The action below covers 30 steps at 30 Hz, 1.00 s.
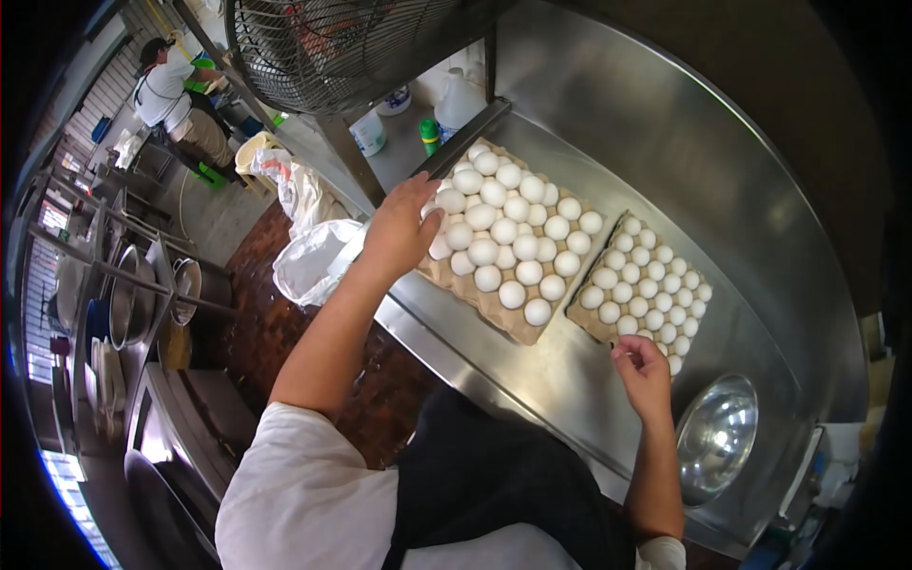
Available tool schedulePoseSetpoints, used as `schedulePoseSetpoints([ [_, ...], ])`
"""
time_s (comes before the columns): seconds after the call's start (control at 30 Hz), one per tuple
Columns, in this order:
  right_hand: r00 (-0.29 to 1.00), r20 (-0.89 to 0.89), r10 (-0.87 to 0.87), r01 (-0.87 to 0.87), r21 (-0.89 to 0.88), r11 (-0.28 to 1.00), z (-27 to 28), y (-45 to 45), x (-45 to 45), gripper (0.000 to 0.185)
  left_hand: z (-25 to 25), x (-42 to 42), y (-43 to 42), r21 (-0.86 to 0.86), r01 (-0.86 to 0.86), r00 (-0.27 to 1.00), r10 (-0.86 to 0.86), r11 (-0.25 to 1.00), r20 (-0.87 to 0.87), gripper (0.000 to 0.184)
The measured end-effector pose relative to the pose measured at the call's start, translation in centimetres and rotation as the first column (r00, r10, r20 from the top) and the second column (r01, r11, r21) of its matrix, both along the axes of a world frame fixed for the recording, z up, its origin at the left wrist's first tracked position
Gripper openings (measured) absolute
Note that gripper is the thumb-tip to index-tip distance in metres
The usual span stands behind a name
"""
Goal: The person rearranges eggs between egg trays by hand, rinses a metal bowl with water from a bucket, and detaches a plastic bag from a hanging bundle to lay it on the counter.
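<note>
Two cardboard trays full of white eggs lie side by side on a steel counter (503,366). My left hand (404,228) rests over the left edge of the nearer, larger-looking egg tray (518,328), against the eggs there; its fingertips are partly spread, and no egg shows lifted in it. At the lower edge of the right egg tray (594,326) is my right hand (641,359), its thumb and fingertips pinched together near the tray's corner. What those fingers hold, if anything, is too small to make out.
A shiny metal bowl (717,442) stands right of my right forearm. Behind the left tray are a green can (430,138) and a plastic jug (460,100). A fan (323,57) hangs above. Another person (171,95) stands at the far left, beyond shelves with pots.
</note>
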State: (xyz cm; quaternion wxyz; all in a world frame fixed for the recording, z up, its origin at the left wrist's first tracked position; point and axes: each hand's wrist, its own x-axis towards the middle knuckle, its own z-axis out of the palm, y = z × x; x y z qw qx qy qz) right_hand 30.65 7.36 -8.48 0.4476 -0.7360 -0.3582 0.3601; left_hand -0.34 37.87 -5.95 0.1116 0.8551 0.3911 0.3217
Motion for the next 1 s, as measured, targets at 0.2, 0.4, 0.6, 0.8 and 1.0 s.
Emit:
schedulePoseSetpoints([
  [0.2, 1.0, -0.017, -0.014, 0.015, 0.013, 1.0, -0.5, -0.3, -0.1, 0.028, -0.1, -0.7, -7.0, -0.072, -0.037, 0.982, 0.05, 0.997, 0.182, 0.035],
  [0.4, 1.0, -0.008, 0.02, -0.019, 0.018, 1.0, -2.0, 0.0, 0.0, 0.029, -3.6, 2.4, -16.3, -0.206, 0.376, 0.926, -0.371, 0.904, 0.06, 0.045],
  [0.6, 0.999, 0.011, 0.043, -0.043, 0.023, 0.999, -1.2, 1.0, -1.2, 0.029, -4.1, 4.8, -17.6, -0.329, 0.393, 0.903, -0.427, 0.859, -0.037, 0.064],
  [0.8, 0.998, 0.03, 0.055, -0.055, 0.008, 0.998, -1.6, 0.3, -0.7, 0.031, -4.2, 4.8, -17.4, -0.362, 0.377, 0.899, -0.43, 0.852, -0.076, 0.071],
  [1.0, 0.999, 0.015, 0.035, -0.034, -0.019, 0.999, -2.0, -0.6, -0.4, 0.031, -4.4, 4.8, -17.4, -0.378, 0.375, 0.904, -0.425, 0.847, -0.056, 0.071],
])
